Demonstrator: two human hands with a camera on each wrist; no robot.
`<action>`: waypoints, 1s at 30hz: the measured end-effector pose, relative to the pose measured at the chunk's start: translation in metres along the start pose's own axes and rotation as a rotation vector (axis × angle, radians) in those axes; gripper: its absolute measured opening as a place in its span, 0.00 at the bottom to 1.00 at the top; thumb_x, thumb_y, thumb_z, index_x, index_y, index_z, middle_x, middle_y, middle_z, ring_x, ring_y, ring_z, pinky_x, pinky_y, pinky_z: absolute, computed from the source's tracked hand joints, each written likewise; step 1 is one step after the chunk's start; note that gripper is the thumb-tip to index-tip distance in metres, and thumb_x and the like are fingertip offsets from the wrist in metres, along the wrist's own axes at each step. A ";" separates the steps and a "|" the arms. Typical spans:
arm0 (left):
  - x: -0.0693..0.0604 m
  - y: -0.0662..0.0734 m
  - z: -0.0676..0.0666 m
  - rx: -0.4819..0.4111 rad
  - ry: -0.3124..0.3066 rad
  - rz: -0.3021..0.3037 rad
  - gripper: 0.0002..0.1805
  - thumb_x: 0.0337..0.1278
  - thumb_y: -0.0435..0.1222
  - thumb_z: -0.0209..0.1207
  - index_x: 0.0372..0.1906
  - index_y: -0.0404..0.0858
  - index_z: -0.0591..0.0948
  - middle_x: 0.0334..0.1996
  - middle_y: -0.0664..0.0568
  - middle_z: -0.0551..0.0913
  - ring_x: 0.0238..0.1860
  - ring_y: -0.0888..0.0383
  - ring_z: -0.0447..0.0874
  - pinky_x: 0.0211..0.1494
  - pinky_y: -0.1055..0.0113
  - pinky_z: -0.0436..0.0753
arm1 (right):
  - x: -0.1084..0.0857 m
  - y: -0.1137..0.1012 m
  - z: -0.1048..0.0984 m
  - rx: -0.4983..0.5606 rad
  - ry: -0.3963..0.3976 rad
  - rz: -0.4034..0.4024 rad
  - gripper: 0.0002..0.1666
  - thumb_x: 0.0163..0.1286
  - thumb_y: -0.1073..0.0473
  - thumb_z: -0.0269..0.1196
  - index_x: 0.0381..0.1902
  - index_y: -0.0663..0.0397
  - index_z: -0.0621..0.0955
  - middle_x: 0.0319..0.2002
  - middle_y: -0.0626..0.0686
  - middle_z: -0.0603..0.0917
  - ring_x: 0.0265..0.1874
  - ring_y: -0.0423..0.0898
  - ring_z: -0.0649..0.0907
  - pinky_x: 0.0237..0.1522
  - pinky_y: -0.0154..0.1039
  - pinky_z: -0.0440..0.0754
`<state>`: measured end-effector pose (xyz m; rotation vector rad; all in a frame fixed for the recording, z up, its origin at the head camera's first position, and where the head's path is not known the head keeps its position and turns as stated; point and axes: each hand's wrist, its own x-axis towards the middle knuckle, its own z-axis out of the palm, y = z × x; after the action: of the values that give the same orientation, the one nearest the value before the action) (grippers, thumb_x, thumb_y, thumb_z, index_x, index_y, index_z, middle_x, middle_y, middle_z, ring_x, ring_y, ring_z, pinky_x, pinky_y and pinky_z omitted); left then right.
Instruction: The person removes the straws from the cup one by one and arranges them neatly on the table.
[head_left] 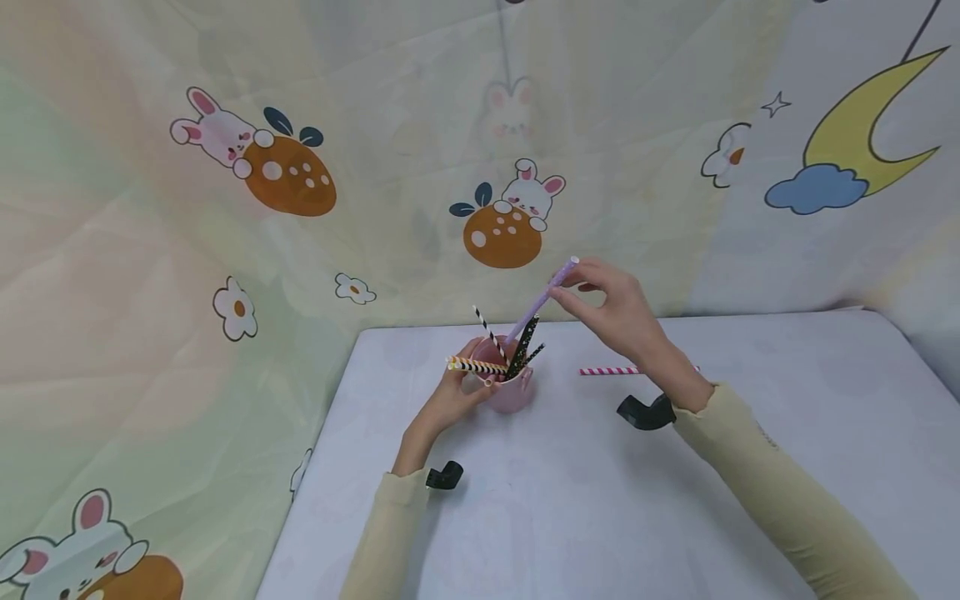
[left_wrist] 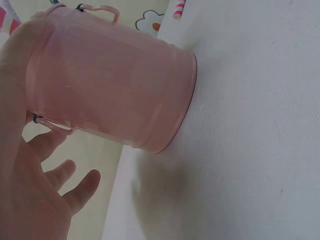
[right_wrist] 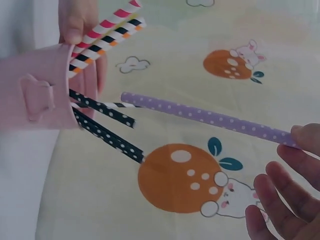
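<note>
My right hand [head_left: 618, 312] pinches one end of a purple paper straw with white dots [right_wrist: 210, 117]. The straw slants down toward a pink bucket [head_left: 512, 398]; in the right wrist view its lower end is outside the mouth. My left hand [head_left: 448, 406] grips the bucket by its rim, with several fingers spread beyond the side in the left wrist view. Inside the bucket lean black dotted straws [right_wrist: 112, 137], a thin black-and-white striped straw [head_left: 483, 325], and a red-and-white striped straw [right_wrist: 107, 27] among other striped ones.
A pink-and-white striped straw [head_left: 607, 371] lies on the white table [head_left: 570, 500], partly hidden behind my right wrist. Black wrist mounts [head_left: 647, 412] stick out from both sleeves. A curtain printed with rabbits [head_left: 405, 108] hangs behind the table.
</note>
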<state>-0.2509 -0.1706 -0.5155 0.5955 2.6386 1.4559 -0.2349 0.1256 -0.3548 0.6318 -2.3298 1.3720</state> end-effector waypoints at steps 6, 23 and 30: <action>0.001 0.001 0.000 -0.026 0.003 0.036 0.45 0.57 0.41 0.67 0.77 0.54 0.59 0.71 0.50 0.71 0.74 0.48 0.65 0.77 0.41 0.60 | -0.001 -0.002 -0.017 -0.060 0.025 -0.014 0.11 0.68 0.57 0.69 0.47 0.50 0.86 0.46 0.49 0.85 0.48 0.46 0.83 0.55 0.53 0.83; 0.001 0.000 0.000 -0.024 0.004 0.026 0.45 0.56 0.42 0.67 0.78 0.53 0.59 0.72 0.50 0.70 0.75 0.47 0.64 0.76 0.39 0.60 | -0.008 -0.001 -0.071 -0.373 -0.198 0.051 0.10 0.67 0.58 0.69 0.45 0.52 0.85 0.47 0.53 0.84 0.50 0.52 0.81 0.50 0.55 0.83; 0.001 0.002 0.001 -0.031 0.004 0.018 0.45 0.58 0.38 0.67 0.78 0.49 0.59 0.72 0.46 0.70 0.75 0.44 0.63 0.76 0.37 0.59 | -0.010 0.020 -0.074 -0.547 -0.582 0.079 0.13 0.66 0.55 0.70 0.47 0.53 0.86 0.43 0.50 0.86 0.43 0.49 0.85 0.46 0.48 0.87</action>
<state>-0.2513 -0.1685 -0.5146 0.6151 2.6149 1.5021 -0.2314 0.2019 -0.3405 0.8425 -3.0314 0.5475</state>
